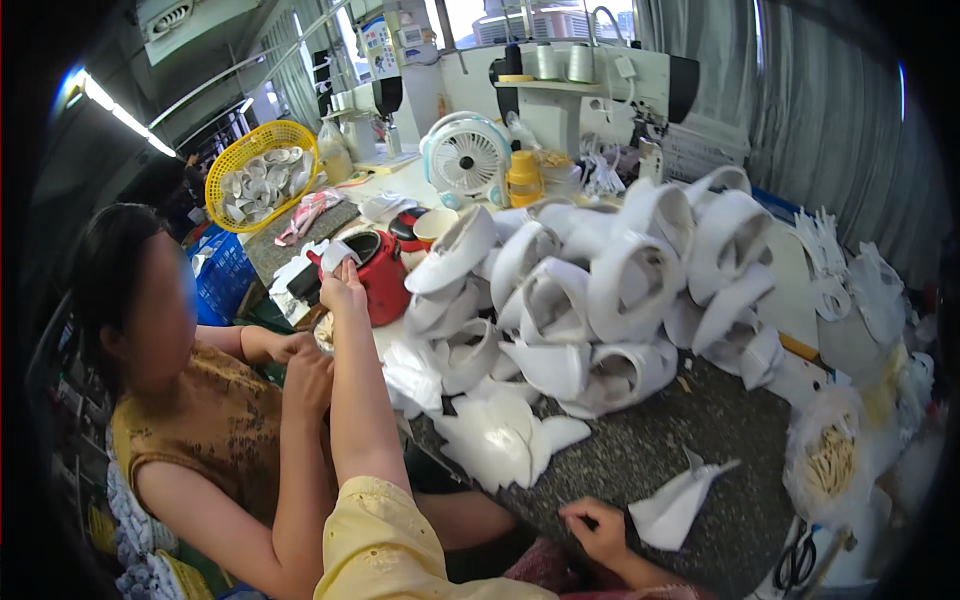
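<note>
No words or numbers come clear to me from here. At the back, a white, blue-patterned rectangular label [377,42] faces out from a pale machine with a black lower end [387,96]; its small printing is too blurred to read.

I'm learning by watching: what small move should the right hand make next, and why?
Probably slide the right hand over to the loose white piece: it lies just beside that hand on the dark tabletop, and the hand appears to hold nothing, while the left hand holds a small white object by the red pot.
</note>
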The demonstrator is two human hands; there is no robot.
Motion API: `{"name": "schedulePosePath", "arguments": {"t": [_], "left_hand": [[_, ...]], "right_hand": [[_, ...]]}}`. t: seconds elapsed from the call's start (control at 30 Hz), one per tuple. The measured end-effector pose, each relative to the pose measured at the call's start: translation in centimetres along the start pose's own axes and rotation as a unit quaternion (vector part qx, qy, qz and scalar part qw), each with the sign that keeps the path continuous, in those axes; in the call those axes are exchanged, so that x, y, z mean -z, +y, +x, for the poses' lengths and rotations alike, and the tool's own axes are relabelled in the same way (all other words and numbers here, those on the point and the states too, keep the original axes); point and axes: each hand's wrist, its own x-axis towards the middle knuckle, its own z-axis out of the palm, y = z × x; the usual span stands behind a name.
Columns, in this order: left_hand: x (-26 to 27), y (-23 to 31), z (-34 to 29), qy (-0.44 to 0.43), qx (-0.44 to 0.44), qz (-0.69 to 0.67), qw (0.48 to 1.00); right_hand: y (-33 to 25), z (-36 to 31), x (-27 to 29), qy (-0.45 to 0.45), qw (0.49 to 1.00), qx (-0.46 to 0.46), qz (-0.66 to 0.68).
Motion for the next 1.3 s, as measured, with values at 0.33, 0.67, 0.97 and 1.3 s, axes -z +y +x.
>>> {"name": "schedulePosePath", "arguments": {"t": [0.33, 0.67, 0.97, 1.3], "left_hand": [[7.6, 1.4, -30.2, -0.237, 0.295, -0.033, 0.925], [11.8, 5.5, -40.3, -0.245, 0.288, 0.041, 0.925], [13.1, 6.3, -43.2, -0.290, 0.321, 0.079, 0.898], [13.3, 4.0, -47.3, -0.273, 0.381, 0.218, 0.856]], "right_hand": [[-4.8, 4.5, -0.5, -0.100, 0.902, -0.071, 0.415], [-5.3, 0.1, 2.1, 0.028, 0.964, 0.062, 0.258], [-6.5, -0.1, 3.9, -0.002, 0.913, 0.047, 0.406], [-5.3, -2.5, 10.0, 0.211, 0.898, 0.291, -0.254]]}}
